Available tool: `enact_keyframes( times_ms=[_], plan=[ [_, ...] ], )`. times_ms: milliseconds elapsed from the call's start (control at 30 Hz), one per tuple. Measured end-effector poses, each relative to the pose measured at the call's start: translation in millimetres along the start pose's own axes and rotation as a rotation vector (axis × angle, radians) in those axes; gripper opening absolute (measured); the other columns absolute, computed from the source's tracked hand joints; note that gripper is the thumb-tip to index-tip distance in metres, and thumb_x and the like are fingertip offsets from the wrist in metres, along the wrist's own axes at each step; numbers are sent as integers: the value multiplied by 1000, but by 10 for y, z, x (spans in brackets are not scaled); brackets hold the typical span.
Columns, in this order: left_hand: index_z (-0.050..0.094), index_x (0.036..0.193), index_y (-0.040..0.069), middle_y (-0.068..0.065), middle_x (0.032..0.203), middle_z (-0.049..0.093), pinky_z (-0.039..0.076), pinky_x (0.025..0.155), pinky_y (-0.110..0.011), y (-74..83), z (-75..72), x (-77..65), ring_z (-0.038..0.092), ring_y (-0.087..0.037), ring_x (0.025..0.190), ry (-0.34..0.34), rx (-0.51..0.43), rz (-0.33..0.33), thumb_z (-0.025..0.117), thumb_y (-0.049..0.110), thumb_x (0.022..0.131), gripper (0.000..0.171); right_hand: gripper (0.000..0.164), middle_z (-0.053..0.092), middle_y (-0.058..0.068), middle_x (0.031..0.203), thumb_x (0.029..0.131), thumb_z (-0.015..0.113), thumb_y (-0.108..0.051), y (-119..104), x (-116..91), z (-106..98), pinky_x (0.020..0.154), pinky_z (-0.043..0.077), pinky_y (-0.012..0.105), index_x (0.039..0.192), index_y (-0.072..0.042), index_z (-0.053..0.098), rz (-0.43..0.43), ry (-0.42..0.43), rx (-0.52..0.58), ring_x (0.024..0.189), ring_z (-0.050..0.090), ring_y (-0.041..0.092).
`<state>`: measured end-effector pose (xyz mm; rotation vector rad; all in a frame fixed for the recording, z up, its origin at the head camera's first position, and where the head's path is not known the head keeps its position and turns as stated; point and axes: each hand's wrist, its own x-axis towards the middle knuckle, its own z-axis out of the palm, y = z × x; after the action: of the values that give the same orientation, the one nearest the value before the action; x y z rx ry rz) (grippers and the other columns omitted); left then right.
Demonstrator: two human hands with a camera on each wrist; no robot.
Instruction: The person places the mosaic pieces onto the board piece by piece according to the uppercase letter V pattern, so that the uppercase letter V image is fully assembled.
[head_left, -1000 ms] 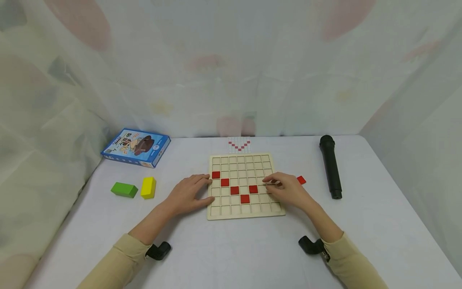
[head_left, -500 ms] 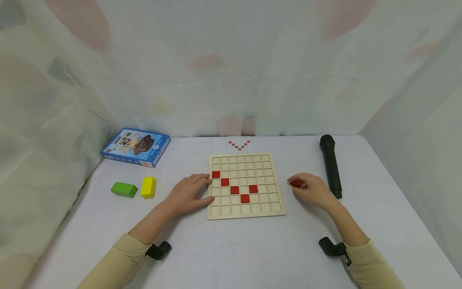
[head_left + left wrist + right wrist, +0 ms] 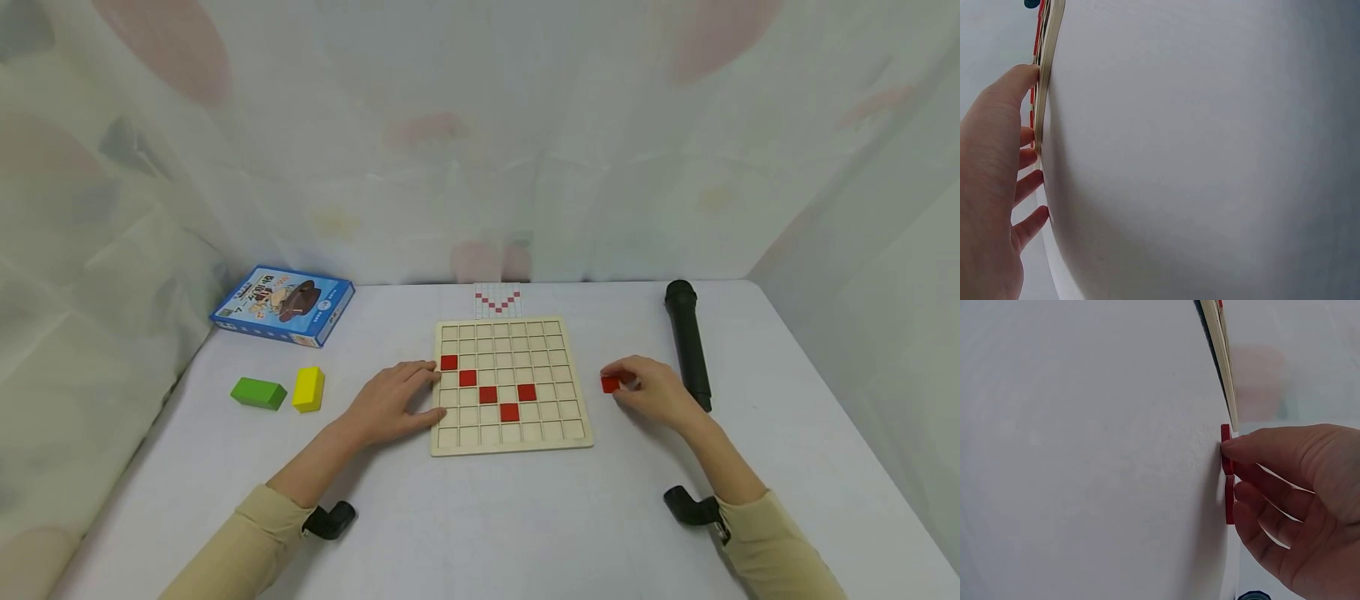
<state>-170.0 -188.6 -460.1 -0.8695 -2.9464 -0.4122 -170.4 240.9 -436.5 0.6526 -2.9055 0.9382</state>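
Observation:
A pale wooden grid board (image 3: 547, 433) lies mid-table, with several red square tiles (image 3: 509, 412) set in its cells in a slanting pattern. Along its left edge rests my left hand (image 3: 390, 404), fingers extended; the left wrist view shows thumb and fingertips touching the board's side (image 3: 1041, 119). To the right of the board, my right hand (image 3: 648, 390) pinches a red tile (image 3: 610, 384) between thumb and finger, low over the cloth. In the right wrist view a second red tile (image 3: 1230, 500) sits just beside the pinched tile (image 3: 1225, 431), near the curled fingers.
Behind the board is a small pattern card (image 3: 498, 302) with a red V. A black microphone (image 3: 688, 350) lies right of my right hand. At left are a blue box (image 3: 285, 306), a green block (image 3: 258, 393) and a yellow block (image 3: 308, 390).
My right hand has moved right, from over the board's right side to the red tile on the cloth, and now pinches a tile there. My left hand stays on the board's edge.

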Motion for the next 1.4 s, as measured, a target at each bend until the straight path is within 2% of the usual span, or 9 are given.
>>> enact_keyframes(
  times_ms=[333, 533, 733, 933, 1133, 1400],
  plan=[
    [59, 132, 14, -6, 140, 53, 42, 104, -48, -12, 12, 0, 48, -27, 128, 8, 0, 7, 62, 58, 86, 63, 27, 67, 9, 100, 82, 74, -3, -24, 28, 9, 74, 53, 39, 109, -2, 69, 9, -1, -29, 86, 59, 22],
    [59, 133, 14, -6, 140, 53, 42, 104, -48, -10, 11, -3, 49, -27, 127, 7, -1, 4, 62, 58, 86, 64, 26, 68, 8, 98, 82, 74, -4, -53, 48, 36, 76, 53, 39, 108, -3, 70, 30, 13, -16, 86, 60, 23],
    [59, 132, 14, -6, 140, 53, 42, 104, -48, -8, 4, -3, 49, -27, 127, 8, 0, 10, 62, 58, 87, 63, 26, 66, 5, 92, 82, 76, -8, -98, 96, 79, 71, 49, 35, 107, -4, 70, 36, 31, -17, 81, 56, 21],
    [59, 132, 14, -7, 141, 52, 41, 104, -49, -2, -8, -3, 48, -28, 128, 2, 4, 7, 61, 59, 87, 63, 28, 67, 4, 94, 83, 76, -11, -188, 183, 116, 70, 49, 34, 110, -5, 70, 41, 38, 20, 82, 57, 21],
    [59, 132, 15, -6, 141, 52, 41, 104, -48, 3, -14, 3, 48, -27, 128, -3, 6, 5, 61, 59, 87, 63, 28, 69, 5, 99, 84, 76, -10, -303, 310, 193, 72, 50, 34, 110, -4, 70, 17, 18, 56, 84, 59, 20],
    [59, 131, 15, -6, 141, 52, 42, 104, -48, 10, -14, 1, 49, -27, 128, 0, -4, 7, 62, 58, 87, 62, 28, 68, 7, 101, 85, 74, -10, -459, 468, 299, 73, 51, 34, 111, -3, 69, -6, -51, 90, 86, 59, 21]
  ],
)
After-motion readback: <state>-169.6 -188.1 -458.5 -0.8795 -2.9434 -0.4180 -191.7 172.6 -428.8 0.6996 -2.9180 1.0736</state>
